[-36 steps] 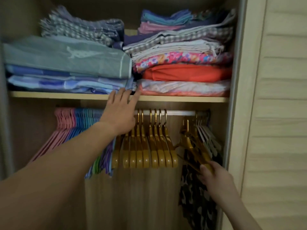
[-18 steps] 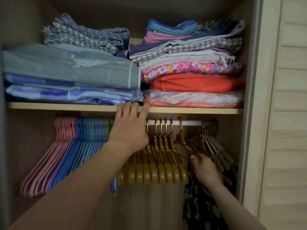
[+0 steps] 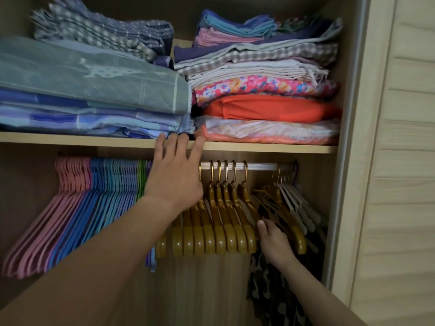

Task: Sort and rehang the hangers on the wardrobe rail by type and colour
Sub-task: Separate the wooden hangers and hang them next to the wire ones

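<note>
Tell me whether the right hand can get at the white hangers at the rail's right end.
Probably yes. The right hand sits low among the wooden hangers, and the white hangers hang just right of it. Only a few tilted wooden hangers lie between; nothing else blocks the way.

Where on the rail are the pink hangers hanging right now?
In the head view, the pink hangers hang at the far left end of the rail, directly beside the blue hangers.
</note>
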`<state>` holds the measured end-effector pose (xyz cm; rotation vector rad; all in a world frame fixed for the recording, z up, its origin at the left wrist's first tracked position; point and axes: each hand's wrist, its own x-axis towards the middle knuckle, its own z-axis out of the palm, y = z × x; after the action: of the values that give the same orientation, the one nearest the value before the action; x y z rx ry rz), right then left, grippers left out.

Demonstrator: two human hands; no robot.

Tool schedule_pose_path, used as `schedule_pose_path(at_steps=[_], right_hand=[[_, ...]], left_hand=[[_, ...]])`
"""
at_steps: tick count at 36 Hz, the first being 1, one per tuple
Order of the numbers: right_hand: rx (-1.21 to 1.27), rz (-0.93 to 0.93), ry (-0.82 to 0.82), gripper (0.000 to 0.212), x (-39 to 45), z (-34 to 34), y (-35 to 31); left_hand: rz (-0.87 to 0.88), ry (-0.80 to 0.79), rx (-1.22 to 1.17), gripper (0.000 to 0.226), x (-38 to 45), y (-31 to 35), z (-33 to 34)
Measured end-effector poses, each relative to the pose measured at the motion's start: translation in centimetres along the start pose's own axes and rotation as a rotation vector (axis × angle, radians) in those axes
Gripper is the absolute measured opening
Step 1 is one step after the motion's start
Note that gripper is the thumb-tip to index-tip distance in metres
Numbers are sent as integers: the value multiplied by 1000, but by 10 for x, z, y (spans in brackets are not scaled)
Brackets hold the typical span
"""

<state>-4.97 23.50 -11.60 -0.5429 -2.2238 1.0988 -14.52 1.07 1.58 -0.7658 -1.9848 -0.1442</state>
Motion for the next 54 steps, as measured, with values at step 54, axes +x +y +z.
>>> schedule_pose_path(at_steps=[54], right_hand=[[-375,-251,409,39,-5,-58,7]], left_hand=[[-39,97,-105,83,-3,4,4]])
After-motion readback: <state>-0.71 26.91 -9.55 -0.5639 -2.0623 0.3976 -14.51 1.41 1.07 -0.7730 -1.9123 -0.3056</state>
